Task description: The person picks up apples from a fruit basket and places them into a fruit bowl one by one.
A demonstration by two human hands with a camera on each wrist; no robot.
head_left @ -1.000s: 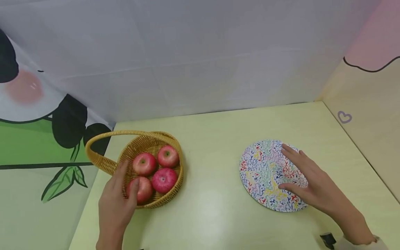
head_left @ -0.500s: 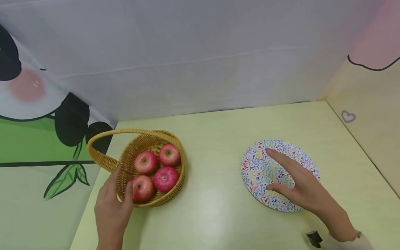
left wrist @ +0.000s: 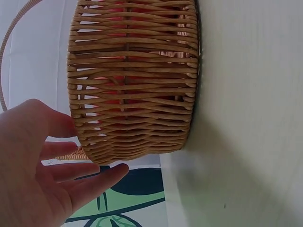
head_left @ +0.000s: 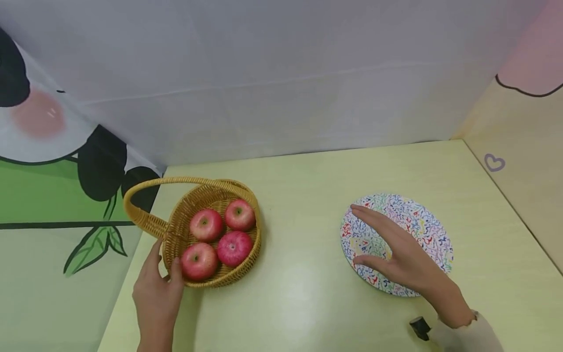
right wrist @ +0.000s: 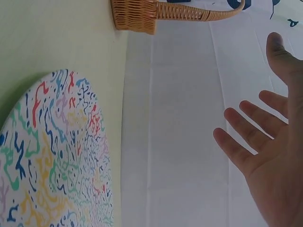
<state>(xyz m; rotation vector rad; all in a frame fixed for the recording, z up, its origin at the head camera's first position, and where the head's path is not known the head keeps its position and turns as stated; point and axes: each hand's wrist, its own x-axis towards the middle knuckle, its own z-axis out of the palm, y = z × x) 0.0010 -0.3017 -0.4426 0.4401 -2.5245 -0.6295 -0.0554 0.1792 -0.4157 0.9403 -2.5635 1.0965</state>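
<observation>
Wicker basket (head_left: 180, 225), handle tipped toward the left, sits left of centre in the head view; four red-pink apples (head_left: 205, 225) inside. Left hand (head_left: 157, 296) at its lower-left rim, fingers apart, can't tell how firmly they touch. Right hand (head_left: 398, 256), fingers wide, holds nothing, above patterned round board (head_left: 422, 230), lower right. Both on pale counter (head_left: 294, 234); grey-white backdrop (head_left: 264, 73) across top.
</observation>
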